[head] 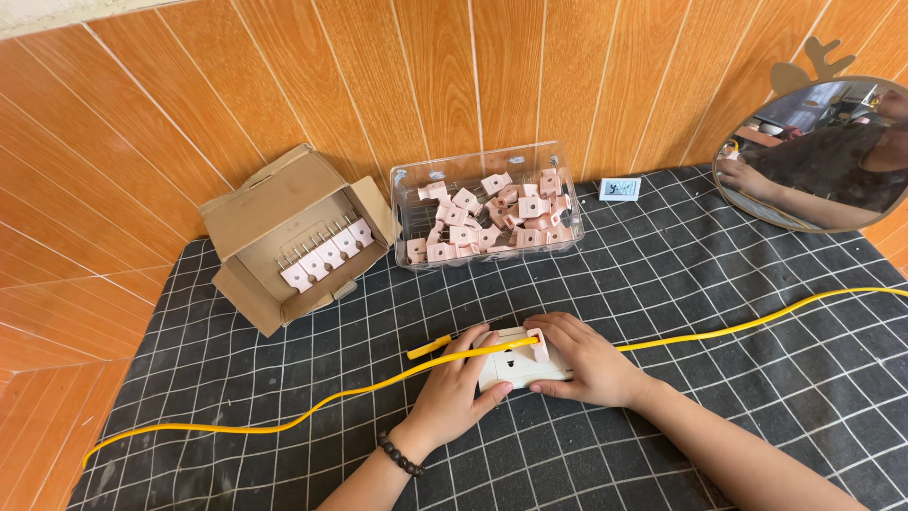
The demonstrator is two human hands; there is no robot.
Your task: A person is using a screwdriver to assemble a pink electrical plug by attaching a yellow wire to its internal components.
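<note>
Left hand [452, 390] and right hand [582, 360] both clamped on a small white block [506, 367] at table centre, pressed flat to the grid-pattern mat [719, 407], probably to stop it sliding. Yellow cable [284, 423] runs across the block's top under the fingertips, held down there; short yellow stub [428, 346] poking out just left of the left hand, cannot tell whether a cable end or a separate piece. Pink clip [540, 348] at the right-hand fingers, mostly covered, shape unclear. Block's face largely hidden by both hands; kind of part not readable. Beaded bracelet [401, 458] on left wrist. Further back, clear plastic tray [487, 203] heaped with pink clips, within reach, likely the supply. Left of it, open cardboard box [284, 237] with a neat row of pink clips with pins, likely sorted or finished ones. Small white label card [619, 188] against the wooden wall, print too small. Round mirror [818, 151] at right, cut off by frame edge.
</note>
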